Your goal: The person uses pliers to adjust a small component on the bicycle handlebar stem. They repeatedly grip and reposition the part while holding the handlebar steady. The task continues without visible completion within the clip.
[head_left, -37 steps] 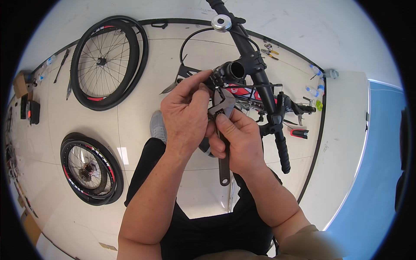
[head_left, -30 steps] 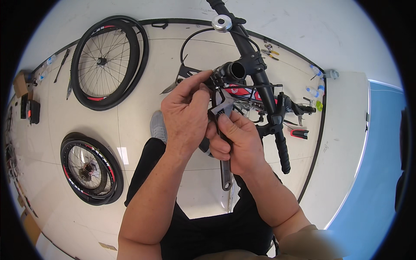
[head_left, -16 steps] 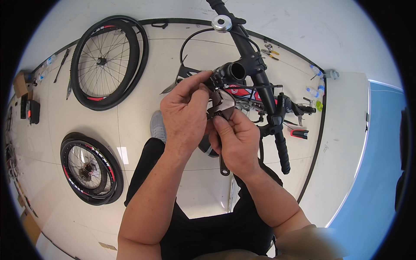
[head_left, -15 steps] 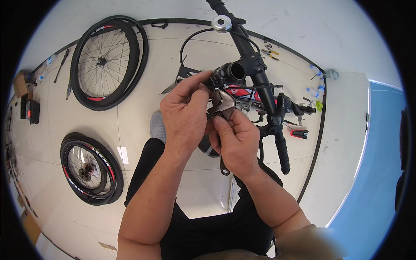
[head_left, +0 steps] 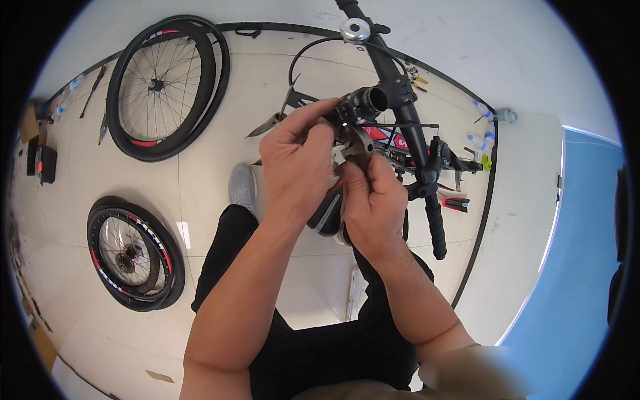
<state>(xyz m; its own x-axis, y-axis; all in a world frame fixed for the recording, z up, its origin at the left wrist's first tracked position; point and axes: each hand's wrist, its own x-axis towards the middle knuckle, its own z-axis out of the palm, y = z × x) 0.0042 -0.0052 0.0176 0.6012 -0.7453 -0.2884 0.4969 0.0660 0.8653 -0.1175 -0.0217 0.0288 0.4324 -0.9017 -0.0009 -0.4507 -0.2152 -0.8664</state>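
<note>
My right hand [head_left: 377, 210] pinches a curved grey metal part [head_left: 359, 143] between thumb and fingers, just below the open end of a black tube [head_left: 377, 100] on a bicycle frame. What kind of part it is, I cannot make out. My left hand [head_left: 297, 167] is closed at the clamp-like fitting on that tube, its forefinger stretched along the fitting and its thumb bent beside the metal part. Its fingertips are partly hidden, so what they grip does not show. The black handlebar [head_left: 417, 150] runs just right of both hands.
A silver bell [head_left: 355, 31] sits on the handlebar. The red and black frame [head_left: 397, 138] lies beyond my hands. On the tiled floor at left are a large wheel [head_left: 157, 85] and smaller wheels with tyres [head_left: 137, 257]. Pliers [head_left: 418, 81] and bottles [head_left: 477, 141] lie by the wall.
The metal part has turned in my right hand and shows a different side. Both hands and the handlebar sit slightly farther right in the picture; the view has shifted a little.
</note>
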